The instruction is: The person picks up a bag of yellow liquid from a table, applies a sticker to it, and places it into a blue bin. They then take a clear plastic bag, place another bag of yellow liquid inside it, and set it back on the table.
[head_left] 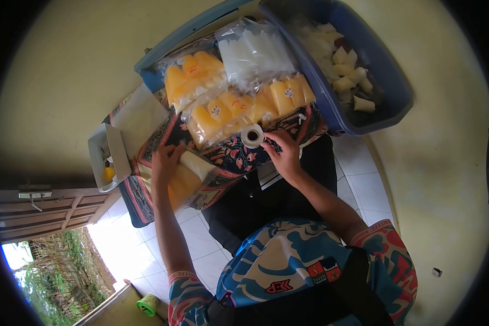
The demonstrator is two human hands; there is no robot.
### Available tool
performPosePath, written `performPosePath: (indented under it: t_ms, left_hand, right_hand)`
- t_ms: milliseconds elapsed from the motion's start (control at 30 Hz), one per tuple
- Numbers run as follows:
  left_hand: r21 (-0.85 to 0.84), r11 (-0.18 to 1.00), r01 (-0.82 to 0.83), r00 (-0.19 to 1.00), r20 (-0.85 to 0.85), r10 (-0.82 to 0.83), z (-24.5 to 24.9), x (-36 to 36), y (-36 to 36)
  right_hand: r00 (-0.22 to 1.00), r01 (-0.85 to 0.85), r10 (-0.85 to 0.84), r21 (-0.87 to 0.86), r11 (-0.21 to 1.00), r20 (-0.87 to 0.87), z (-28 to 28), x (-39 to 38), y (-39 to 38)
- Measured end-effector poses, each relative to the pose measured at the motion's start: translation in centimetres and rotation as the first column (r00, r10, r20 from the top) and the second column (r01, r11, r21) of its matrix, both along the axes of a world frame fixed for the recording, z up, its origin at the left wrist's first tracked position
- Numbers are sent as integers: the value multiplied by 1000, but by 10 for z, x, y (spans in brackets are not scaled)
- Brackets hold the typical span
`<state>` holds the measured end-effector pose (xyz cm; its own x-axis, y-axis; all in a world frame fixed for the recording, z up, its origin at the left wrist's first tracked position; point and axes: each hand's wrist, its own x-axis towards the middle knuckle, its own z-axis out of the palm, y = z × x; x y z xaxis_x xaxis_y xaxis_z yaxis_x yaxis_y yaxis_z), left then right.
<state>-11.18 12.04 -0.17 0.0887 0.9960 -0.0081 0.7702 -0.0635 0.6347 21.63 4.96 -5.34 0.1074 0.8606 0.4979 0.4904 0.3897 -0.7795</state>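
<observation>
My right hand (284, 154) pinches the edge of a small white roll (252, 136) with a dark hole in its middle; it looks like tape or labels. On the left, my left hand (166, 163) has its fingers bent on the upper edge of a clear plastic bag (186, 182) with pale yellow and orange contents. My forearm covers part of that bag. Just beyond my hands lie clear bags of orange pouches (228, 111), some with a round printed label and red marks. Behind them is a bag of whitish pouches (255, 51).
A patterned dark cloth (236, 157) covers the table. At the right stands a deep blue tub (383, 111) with several pale pouches inside. An open white box (126, 157) sits at the left end, holding something yellow. A small white object (301, 118) lies near the bags.
</observation>
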Motion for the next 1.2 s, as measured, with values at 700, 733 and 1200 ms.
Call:
performPosePath:
  t_ms: [700,733,1200]
  left_hand:
    - [28,997,73,997,-26,-72,-9,-4,2]
    - [1,998,70,997,-37,-69,-8,-4,2]
    - [507,827,244,964,-37,-262,13,29,0]
  right_hand:
    - [990,-40,38,-17,999,-133,14,-15,6]
    - [993,-53,51,-11,999,-107,16,-14,8]
    - [954,-156,140,39,987,267,18,-12,11]
